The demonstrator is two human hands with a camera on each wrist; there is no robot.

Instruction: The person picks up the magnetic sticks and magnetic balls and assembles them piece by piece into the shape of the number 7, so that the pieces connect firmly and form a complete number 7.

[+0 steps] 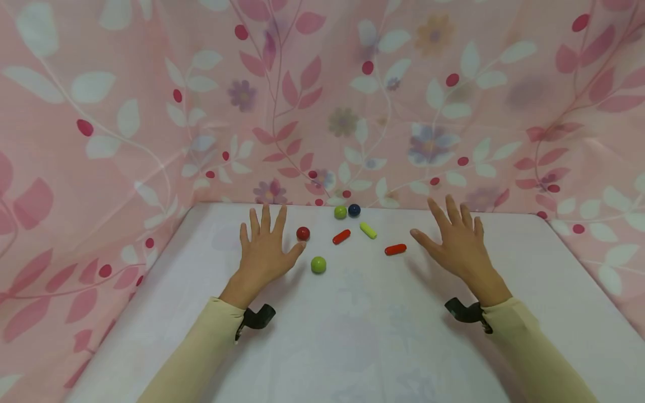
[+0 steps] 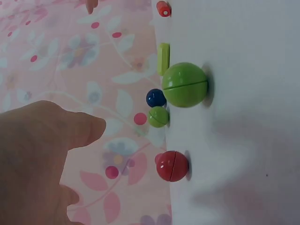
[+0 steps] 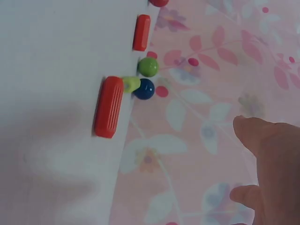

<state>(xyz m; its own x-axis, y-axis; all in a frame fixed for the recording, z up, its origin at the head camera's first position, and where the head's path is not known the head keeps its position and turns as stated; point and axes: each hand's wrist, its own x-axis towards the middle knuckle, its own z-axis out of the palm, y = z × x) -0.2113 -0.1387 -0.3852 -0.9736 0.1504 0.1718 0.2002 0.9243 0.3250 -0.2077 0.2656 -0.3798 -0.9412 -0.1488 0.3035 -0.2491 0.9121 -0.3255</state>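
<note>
The left hand (image 1: pixel 264 246) is hovering over the counter (image 1: pixel 353 319), its fingers spread apart; a red ball (image 1: pixel 303 233) is lying just beyond its thumb, and a green ball (image 1: pixel 318 265) is resting right of the thumb. The right hand (image 1: pixel 459 243) is hovering, fingers likewise apart; a red stick (image 1: pixel 395 249) is lying to its left, near the thumb. A yellow-green stick (image 1: pixel 368 230) is lying between the hands.

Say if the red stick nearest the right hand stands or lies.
Lying flat: the head view shows the red stick lengthwise along the white tabletop.
</note>
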